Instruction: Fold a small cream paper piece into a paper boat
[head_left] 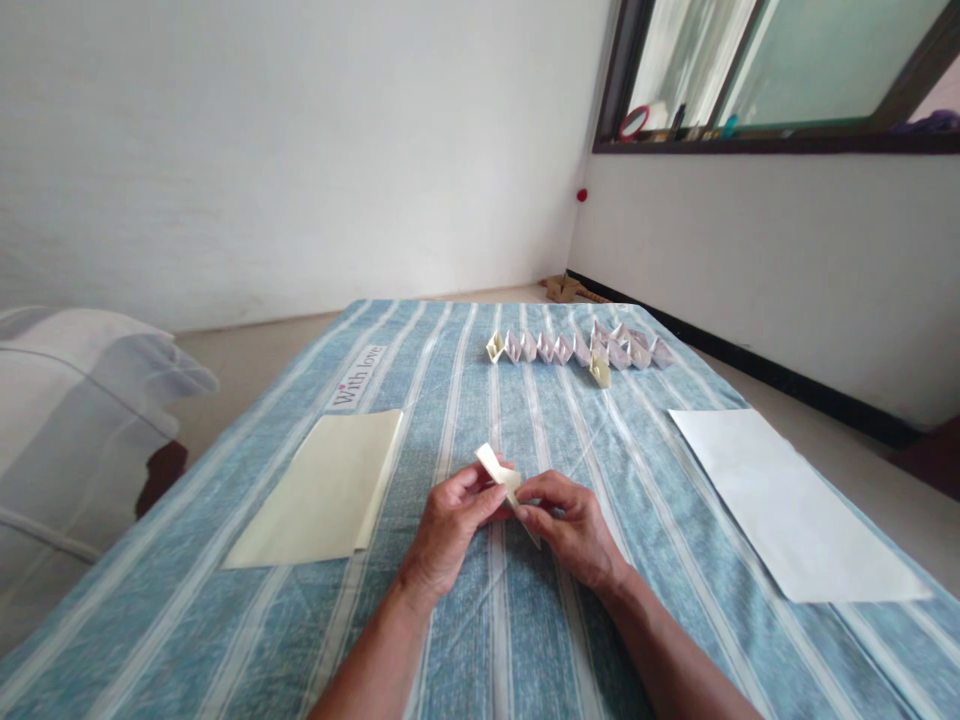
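Observation:
A small piece of folded cream paper (491, 462) is held between both hands above the middle of the table. My left hand (452, 520) is closed on its left side, thumb on top. My right hand (574, 525) pinches the right side between thumb and fingers. One flap stands up at the upper left, and a thin point shows below the right fingertips. The fingers hide part of the folds. Farther back stands a row of folded paper pieces (546, 348), mostly pale pinkish, with a yellowish one at the left end and another yellowish one (600, 370) in front.
Cream paper sheets (315, 490) lie to the left, and white paper (787, 500) lies to the right. A blue striped cloth (420, 400) covers the table. White draped fabric (82, 410) is at the far left. A window (810, 70) is at the upper right.

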